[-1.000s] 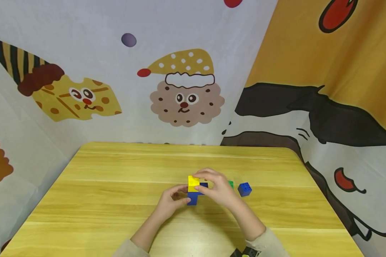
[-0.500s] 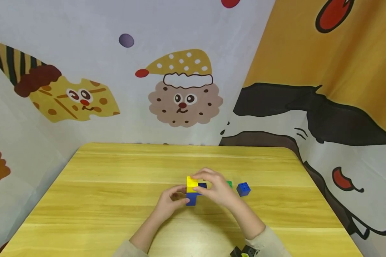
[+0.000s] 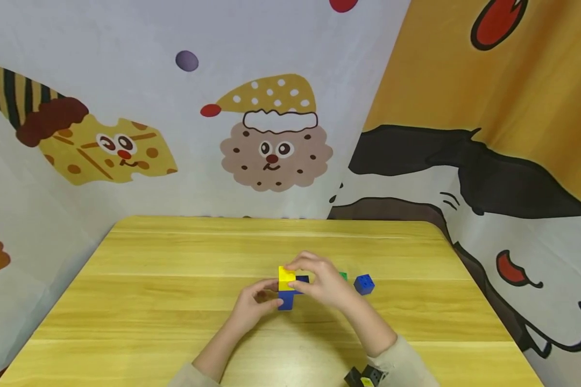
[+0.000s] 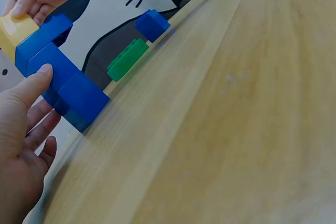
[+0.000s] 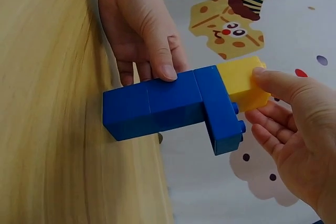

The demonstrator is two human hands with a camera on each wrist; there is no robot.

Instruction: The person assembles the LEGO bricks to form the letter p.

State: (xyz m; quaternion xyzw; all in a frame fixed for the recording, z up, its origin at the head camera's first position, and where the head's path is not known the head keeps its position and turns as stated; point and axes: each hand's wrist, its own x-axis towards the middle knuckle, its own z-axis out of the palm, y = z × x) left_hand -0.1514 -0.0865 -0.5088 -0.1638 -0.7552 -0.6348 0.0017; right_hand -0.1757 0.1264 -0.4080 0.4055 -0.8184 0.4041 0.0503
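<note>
A small tower of toy building bricks stands on the wooden table. Two blue bricks (image 5: 152,100) form its column, and a longer blue brick (image 5: 218,109) lies across them, jutting out to the right. On that brick's left end sits a yellow brick (image 3: 287,278). My left hand (image 3: 253,306) holds the column from the left, its thumb on the near face and its other fingers behind. My right hand (image 3: 321,282) pinches the yellow brick from the right between thumb and fingers. In the right wrist view, studs show on the long brick beside the yellow one.
Right of the tower, a green brick (image 4: 128,60) and a separate blue brick (image 3: 364,284) lie on the table (image 3: 174,269). A dark object (image 3: 364,377) is by my right sleeve at the near side. A cartoon-printed cloth (image 3: 164,199) hangs behind the table.
Everything in the head view has slid slightly left as the camera turned. Both hands keep their hold on the bricks, and the tower looks the same.
</note>
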